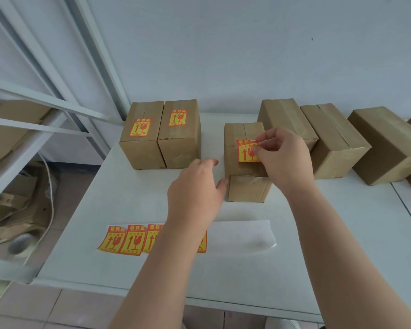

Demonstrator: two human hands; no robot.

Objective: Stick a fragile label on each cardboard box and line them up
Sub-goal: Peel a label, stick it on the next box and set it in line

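Pinched between the right hand's (282,157) fingertips, one fragile label (246,150) lies on the nearest box (244,167), the open left hand (197,188) beside it, two labelled boxes (160,135) leftward, three plain boxes (332,138) behind and rightward, and a label strip (128,239) nearer the person.

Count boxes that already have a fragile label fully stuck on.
2: the left labelled box and its neighbour at the back left. On the middle box the right hand holds the label.
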